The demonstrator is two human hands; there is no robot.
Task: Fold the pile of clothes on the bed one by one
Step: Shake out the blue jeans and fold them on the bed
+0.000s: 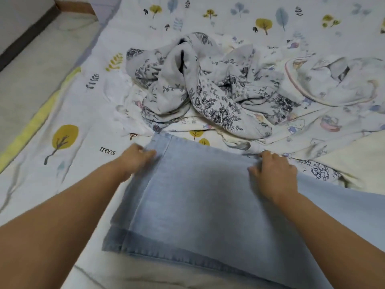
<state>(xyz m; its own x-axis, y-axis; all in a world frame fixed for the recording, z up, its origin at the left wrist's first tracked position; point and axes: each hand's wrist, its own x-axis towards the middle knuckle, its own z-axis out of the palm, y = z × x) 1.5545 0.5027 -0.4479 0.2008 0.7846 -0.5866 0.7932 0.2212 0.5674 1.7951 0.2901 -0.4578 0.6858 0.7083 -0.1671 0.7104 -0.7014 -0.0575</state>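
Pinching the far edge of the pale denim garment (193, 195), left hand (135, 159) and right hand (275, 174) each grip it.

Two bare forearms, no sleeves, no jewellery.

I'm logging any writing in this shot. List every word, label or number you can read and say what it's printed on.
"trees": printed in small dark italic letters on the bed sheet, beside the yellow tree motif, just left of the left hand.
No other text is readable. The light blue denim garment shows no label, and the cartoon-print fabric on the right carries pictures only, too blurred to make out any lettering.
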